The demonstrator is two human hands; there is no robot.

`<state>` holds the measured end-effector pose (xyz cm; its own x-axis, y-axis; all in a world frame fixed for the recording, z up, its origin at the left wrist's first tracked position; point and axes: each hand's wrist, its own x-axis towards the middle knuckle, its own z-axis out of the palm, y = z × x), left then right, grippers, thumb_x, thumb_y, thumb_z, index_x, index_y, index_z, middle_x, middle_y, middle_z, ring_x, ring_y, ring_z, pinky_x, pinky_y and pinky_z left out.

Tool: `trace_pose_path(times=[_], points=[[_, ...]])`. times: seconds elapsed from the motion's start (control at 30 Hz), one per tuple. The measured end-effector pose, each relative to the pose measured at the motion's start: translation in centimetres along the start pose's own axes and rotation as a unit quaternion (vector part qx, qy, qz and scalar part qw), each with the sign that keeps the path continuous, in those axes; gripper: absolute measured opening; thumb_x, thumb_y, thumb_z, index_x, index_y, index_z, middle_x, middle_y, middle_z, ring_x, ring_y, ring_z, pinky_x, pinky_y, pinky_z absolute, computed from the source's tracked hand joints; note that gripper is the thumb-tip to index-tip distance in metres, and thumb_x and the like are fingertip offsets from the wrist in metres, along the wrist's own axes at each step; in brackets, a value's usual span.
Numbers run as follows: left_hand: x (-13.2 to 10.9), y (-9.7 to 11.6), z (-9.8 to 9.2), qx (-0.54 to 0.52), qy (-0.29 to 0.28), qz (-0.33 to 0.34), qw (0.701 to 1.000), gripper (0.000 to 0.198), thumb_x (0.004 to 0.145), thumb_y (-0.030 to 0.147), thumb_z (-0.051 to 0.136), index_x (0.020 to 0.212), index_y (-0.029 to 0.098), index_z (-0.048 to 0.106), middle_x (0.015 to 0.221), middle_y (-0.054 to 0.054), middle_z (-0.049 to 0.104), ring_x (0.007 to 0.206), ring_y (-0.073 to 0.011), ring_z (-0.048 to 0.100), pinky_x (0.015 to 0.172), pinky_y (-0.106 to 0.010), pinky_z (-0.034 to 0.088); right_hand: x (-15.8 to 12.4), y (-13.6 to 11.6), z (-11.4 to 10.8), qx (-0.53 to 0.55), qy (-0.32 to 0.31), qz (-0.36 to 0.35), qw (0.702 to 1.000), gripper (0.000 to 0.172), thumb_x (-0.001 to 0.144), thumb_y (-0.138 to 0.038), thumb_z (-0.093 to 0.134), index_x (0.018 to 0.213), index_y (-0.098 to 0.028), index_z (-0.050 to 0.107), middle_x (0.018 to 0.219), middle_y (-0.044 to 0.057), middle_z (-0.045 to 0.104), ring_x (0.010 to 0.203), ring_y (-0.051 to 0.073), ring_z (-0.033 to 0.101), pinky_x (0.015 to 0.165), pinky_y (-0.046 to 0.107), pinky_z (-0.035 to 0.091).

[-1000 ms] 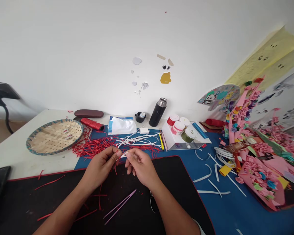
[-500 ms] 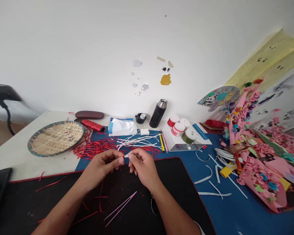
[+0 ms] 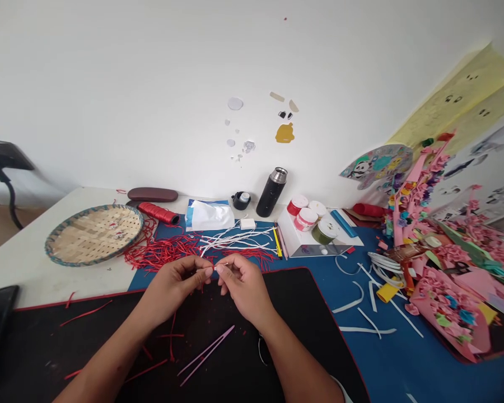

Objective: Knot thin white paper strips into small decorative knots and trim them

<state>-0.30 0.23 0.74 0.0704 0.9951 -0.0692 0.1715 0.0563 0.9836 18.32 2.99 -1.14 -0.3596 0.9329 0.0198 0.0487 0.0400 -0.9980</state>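
My left hand (image 3: 177,282) and my right hand (image 3: 240,285) meet fingertip to fingertip above the black mat (image 3: 67,347). Both pinch a small piece of white paper strip (image 3: 218,267) with a bit of red on it; a thin red strip hangs under my left fingers. Pink tweezers (image 3: 206,354) lie on the mat just below my hands. Behind my hands lie a heap of red paper strips (image 3: 162,251) and a bundle of white paper strips (image 3: 235,239).
A woven basket tray (image 3: 93,233) sits at the left, with a red spool (image 3: 158,213) and a dark case (image 3: 152,194) behind. Tissue pack (image 3: 209,214), black flask (image 3: 271,192) and paint jars (image 3: 311,219) stand at the back. Pink paper flowers (image 3: 449,280) crowd the right.
My fingertips have drawn closer together on the small strip piece, which now shows less between them. The hands stay in the same place over the mat.
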Motion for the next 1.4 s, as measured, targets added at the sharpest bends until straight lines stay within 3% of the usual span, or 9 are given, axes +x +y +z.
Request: trace_pose_path(times=[0.2,0.47,0.7,1.2,1.4], points=[[0.00,-0.47,0.32,0.013,0.019,0.006,1.000,0.037,0.082,0.059,0.078,0.082,0.022,0.077,0.071,0.000,0.070,0.064,-0.0182,0.060,0.062,-0.028,0.047,-0.02,-0.19,-0.02,-0.022,0.000,-0.007,1.000,0.021,0.098,-0.039,0.065,0.092,-0.019,0.067,0.069,-0.003,0.063,0.054,0.012,0.060,0.057,0.024,0.046],[-0.04,-0.51,0.58,-0.011,0.031,0.010,0.999,0.034,0.081,0.057,0.079,0.082,0.023,0.078,0.073,-0.001,0.074,0.065,-0.0193,0.063,0.062,-0.029,0.050,-0.07,-0.31,0.14,0.035,-0.006,0.026,0.999,0.030,0.096,-0.049,0.068,0.092,-0.020,0.063,0.065,-0.004,0.060,0.049,0.010,0.055,0.048,0.022,0.039],[0.05,-0.47,-0.15,0.011,0.041,0.041,0.998,0.025,0.082,0.048,0.079,0.093,0.026,0.081,0.093,-0.004,0.083,0.086,-0.0260,0.074,0.080,-0.035,0.058,0.09,-0.26,0.07,0.049,0.002,0.030,0.998,0.033,0.094,-0.051,0.070,0.093,-0.019,0.064,0.063,-0.004,0.059,0.049,0.011,0.054,0.046,0.022,0.036],[-0.19,-0.85,0.60,0.142,0.086,0.095,0.982,0.018,0.089,0.044,0.070,0.086,0.027,0.077,0.082,-0.001,0.081,0.077,-0.0238,0.072,0.077,-0.032,0.056,0.10,-0.09,0.54,0.065,0.003,0.038,0.997,0.042,0.092,-0.061,0.071,0.088,-0.020,0.060,0.059,-0.006,0.057,0.045,0.010,0.051,0.042,0.021,0.033],[-0.28,-0.58,0.57,0.087,0.085,0.079,0.989,0.019,0.086,0.045,0.074,0.088,0.027,0.078,0.085,-0.001,0.081,0.080,-0.0243,0.073,0.076,-0.032,0.057,-0.01,-0.32,0.42,0.050,-0.002,0.034,0.998,0.042,0.093,-0.061,0.069,0.089,-0.020,0.061,0.059,-0.006,0.056,0.047,0.010,0.051,0.045,0.022,0.037]])
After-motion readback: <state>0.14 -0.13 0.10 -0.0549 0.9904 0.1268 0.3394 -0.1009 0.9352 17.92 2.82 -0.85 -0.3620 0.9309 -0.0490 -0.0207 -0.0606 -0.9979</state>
